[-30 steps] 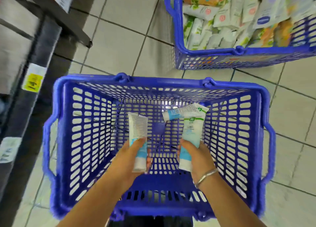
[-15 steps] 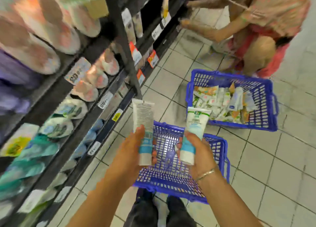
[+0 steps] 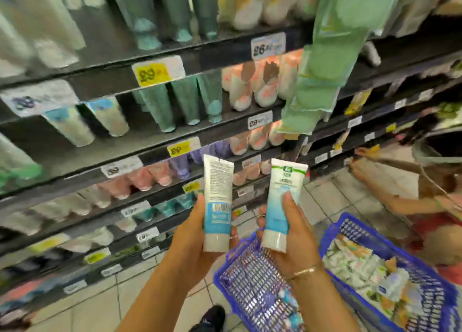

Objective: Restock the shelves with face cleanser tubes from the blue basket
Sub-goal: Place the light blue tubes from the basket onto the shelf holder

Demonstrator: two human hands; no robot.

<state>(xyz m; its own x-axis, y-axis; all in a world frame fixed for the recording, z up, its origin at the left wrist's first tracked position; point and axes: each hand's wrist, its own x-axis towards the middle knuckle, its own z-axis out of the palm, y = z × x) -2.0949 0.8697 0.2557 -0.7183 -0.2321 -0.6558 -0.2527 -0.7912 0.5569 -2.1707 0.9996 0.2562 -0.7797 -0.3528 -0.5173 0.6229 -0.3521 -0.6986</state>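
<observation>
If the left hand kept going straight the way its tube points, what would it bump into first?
Probably the shelf edge with the pink tubes above the left hand; its cleanser tube points up toward that shelf. Depth is unclear in this blurred view.

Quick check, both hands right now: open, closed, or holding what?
Left hand: holding a cleanser tube, barcode side showing, cap down.
Right hand: holding a second cleanser tube, front label showing, cap down.
</observation>
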